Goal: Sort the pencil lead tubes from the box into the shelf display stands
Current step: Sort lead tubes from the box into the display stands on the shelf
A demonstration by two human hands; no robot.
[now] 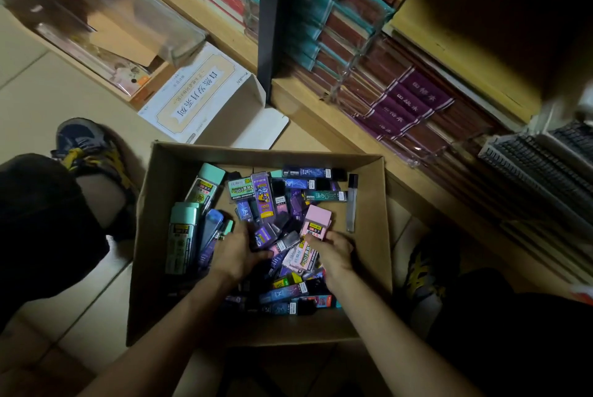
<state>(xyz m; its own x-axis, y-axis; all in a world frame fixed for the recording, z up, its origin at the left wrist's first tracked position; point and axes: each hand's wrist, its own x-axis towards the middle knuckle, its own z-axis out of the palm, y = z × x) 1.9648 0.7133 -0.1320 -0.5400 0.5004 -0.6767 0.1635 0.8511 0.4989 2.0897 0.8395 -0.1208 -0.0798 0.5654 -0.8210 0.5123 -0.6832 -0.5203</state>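
An open cardboard box (154, 236) stands on the floor between my feet, filled with several pencil lead tubes in purple, blue, mint and pink. Both hands are down among them. My left hand (239, 253) has its fingers curled into the pile around dark purple tubes (266, 236). My right hand (333, 250) grips the lower end of a pink tube (317, 221) and touches another pink tube (303, 257) beside it. Mint tubes (183, 233) lie along the box's left side.
Wooden shelves (308, 101) full of notebooks and packaged stock run diagonally above the box. A white printed carton (199, 95) lies open on the floor behind the box. My shoes (86, 146) and knees flank the box on the tiled floor.
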